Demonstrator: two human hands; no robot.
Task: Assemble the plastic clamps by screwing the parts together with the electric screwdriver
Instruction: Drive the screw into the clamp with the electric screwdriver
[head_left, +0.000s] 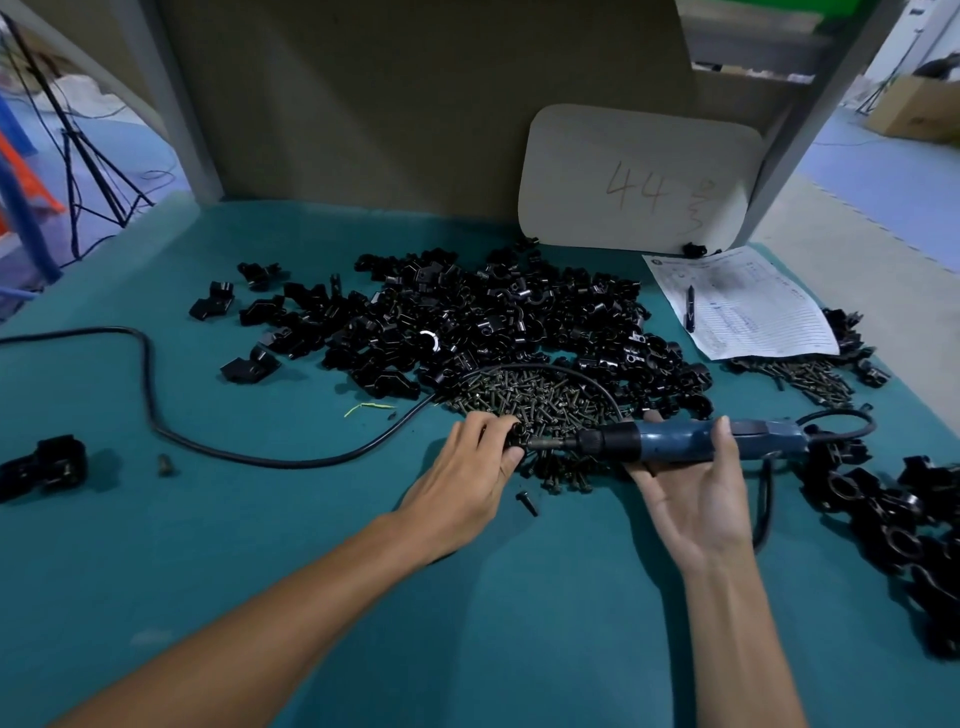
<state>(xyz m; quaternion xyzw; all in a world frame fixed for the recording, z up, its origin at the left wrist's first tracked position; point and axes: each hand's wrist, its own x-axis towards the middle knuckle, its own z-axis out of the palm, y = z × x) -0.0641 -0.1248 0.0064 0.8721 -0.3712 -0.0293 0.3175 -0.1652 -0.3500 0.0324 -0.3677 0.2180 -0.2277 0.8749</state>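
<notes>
My right hand (698, 488) grips the blue electric screwdriver (691, 441), held level with its bit pointing left. The bit tip meets a small black clamp part (517, 434) pinched in the fingers of my left hand (465, 480), just over the pile of dark screws (540, 402). A large heap of black plastic clamp parts (493, 322) lies behind the screws. One loose screw (527, 503) lies on the green mat below my left hand.
The screwdriver's black cable (150, 395) loops across the left of the green mat (260, 545). An assembled clamp (44, 465) sits at the far left, more black clamps (893, 519) at the right. A paper sheet with a pen (743, 306) and a white board (639, 182) stand at the back.
</notes>
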